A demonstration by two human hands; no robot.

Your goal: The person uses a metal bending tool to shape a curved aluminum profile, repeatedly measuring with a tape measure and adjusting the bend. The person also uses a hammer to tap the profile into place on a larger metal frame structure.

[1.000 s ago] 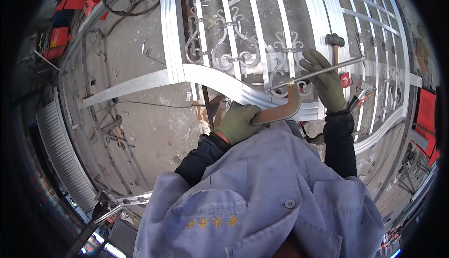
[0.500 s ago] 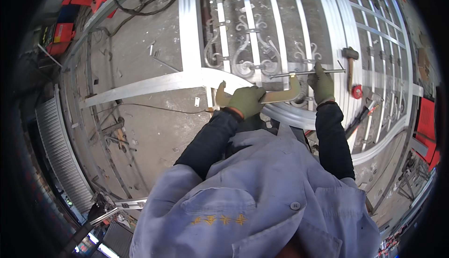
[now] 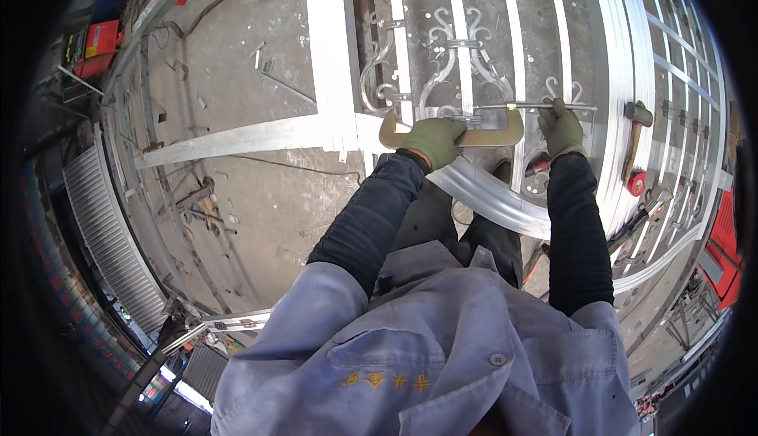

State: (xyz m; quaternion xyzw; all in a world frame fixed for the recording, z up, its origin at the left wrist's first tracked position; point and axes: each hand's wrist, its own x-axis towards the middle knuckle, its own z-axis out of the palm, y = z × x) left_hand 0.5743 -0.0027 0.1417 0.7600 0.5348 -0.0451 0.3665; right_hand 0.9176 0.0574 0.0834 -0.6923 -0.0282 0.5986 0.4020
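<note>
A tan C-clamp point(image 3: 499, 137) hangs level over a silver metal gate with scroll ornaments point(image 3: 463, 44). My left hand point(image 3: 436, 140), in a green glove, is closed around the clamp's frame near its left end. My right hand point(image 3: 562, 130), gloved alike, has its fingers closed on the clamp's long screw rod point(image 3: 530, 107), toward the rod's right end. Beneath and nearer to me lies the gate's curved silver rail point(image 3: 505, 197). Whether the clamp touches the gate bars cannot be made out.
On the wide silver rails point(image 3: 620, 65) at right lie a hammer point(image 3: 635, 140) and a small red round-cased item point(image 3: 636, 183). A black power tool point(image 3: 628, 234) is nearer me. A corrugated panel point(image 3: 110, 231) stands at far left; red equipment point(image 3: 99, 45) sits beyond. Tools and scraps litter the floor.
My view has shifted, so the gate appears further right and my legs now show. Both hands keep hold of the clamp, which now lies closer to level with its left jaw over the rail.
</note>
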